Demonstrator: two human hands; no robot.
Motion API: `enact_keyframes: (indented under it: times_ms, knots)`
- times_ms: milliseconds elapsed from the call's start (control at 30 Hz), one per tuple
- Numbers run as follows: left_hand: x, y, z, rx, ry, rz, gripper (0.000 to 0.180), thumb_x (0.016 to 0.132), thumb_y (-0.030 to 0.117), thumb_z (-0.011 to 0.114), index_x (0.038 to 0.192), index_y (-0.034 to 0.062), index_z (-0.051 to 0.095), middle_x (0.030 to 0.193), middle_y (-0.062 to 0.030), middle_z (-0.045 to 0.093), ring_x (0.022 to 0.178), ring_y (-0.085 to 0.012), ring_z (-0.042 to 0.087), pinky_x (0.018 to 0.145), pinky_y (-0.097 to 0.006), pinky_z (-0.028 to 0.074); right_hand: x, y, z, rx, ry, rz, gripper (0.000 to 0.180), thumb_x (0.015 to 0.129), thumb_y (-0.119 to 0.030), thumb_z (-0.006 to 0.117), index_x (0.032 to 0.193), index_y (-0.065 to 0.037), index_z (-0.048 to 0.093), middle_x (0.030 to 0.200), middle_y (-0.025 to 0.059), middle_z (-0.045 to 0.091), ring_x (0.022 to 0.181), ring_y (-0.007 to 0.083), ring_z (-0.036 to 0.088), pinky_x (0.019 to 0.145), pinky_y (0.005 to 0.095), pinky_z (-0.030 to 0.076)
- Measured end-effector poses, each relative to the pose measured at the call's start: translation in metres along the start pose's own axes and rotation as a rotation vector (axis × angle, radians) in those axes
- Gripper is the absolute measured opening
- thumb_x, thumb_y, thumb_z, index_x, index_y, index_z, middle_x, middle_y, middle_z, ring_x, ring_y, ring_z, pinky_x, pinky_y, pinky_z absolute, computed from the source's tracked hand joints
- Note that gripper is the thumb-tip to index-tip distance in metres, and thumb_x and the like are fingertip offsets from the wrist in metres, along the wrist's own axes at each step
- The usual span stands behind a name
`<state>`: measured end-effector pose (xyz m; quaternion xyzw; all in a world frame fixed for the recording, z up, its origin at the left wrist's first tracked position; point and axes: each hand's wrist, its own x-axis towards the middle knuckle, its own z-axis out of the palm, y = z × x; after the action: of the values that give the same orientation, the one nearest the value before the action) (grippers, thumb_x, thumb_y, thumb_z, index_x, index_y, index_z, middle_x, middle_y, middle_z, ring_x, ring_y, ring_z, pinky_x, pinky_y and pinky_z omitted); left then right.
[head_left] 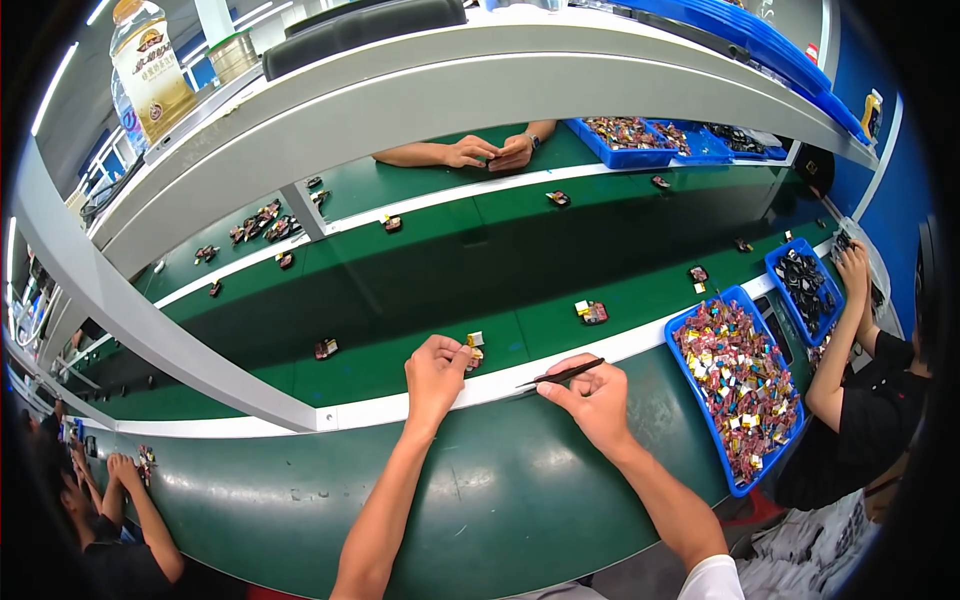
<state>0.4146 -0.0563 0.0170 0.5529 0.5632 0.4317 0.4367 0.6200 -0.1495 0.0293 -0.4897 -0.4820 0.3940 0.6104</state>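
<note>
The left hand [435,372] has its grip pinched on a small yellow-and-dark part [474,352] at the near edge of the green belt [400,290], just past the white rail [500,382]. The right hand [592,395] pinches black tweezers [562,375], their tip aimed left toward the part but short of it. This looks like the pick-up step; next the tip must meet the part. A blue tray [700,400] of like parts sits right, on the tabletop [500,500].

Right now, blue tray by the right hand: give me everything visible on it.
The blue tray is a shallow rectangular plastic bin with a raised rim. It lies flat on the green worktop, angled, just right of the right hand, which does not touch it. It is filled with small mixed gold, red and white parts.
</note>
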Motion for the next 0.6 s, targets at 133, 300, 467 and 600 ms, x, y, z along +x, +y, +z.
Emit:
enact_keyframes:
  times_ms: [133,300,467,600]
  knots:
    - [-0.016,0.026,-0.002,-0.095,-0.147,-0.106,0.014,0.090,0.009,0.070,0.091,-0.0036,0.066,0.075,-0.0079,0.072,0.050,-0.0091,0.059,0.043,-0.025,0.041,0.000,0.003,-0.002,0.028,0.010,-0.030,0.016,0.080,0.005,0.079,0.093,0.003,0.069,0.081,0.0002,0.069,0.054,-0.0030,0.039,0.048,0.0159,0.030]
    - [-0.026,0.042,0.004,-0.036,-0.347,-0.074,0.016,0.092,0.011,0.070,0.094,-0.0043,0.067,0.072,-0.0067,0.070,0.049,-0.0087,0.058,0.042,-0.025,0.041,0.001,0.003,-0.006,-0.011,0.019,-0.071,0.015,0.080,0.006,0.079,0.091,0.003,0.069,0.077,-0.0001,0.068,0.053,-0.0029,0.039,0.047,0.0160,0.029]
    - [-0.030,0.044,0.010,-0.026,-0.363,-0.053,0.017,0.093,0.012,0.069,0.094,-0.0056,0.068,0.071,-0.0067,0.069,0.048,-0.0084,0.057,0.043,-0.025,0.041,0.002,0.005,-0.009,-0.017,0.043,-0.059,0.016,0.080,0.005,0.079,0.091,0.002,0.068,0.074,-0.0013,0.066,0.053,-0.0029,0.040,0.046,0.0166,0.028]
    - [-0.032,0.044,0.012,0.001,-0.353,-0.056,0.018,0.093,0.012,0.069,0.093,-0.0069,0.069,0.071,-0.0074,0.069,0.047,-0.0087,0.056,0.044,-0.025,0.042,0.002,0.005,-0.010,0.010,0.040,0.011,0.015,0.081,0.005,0.079,0.091,0.003,0.068,0.076,-0.0011,0.067,0.054,-0.0034,0.040,0.047,0.0168,0.028]
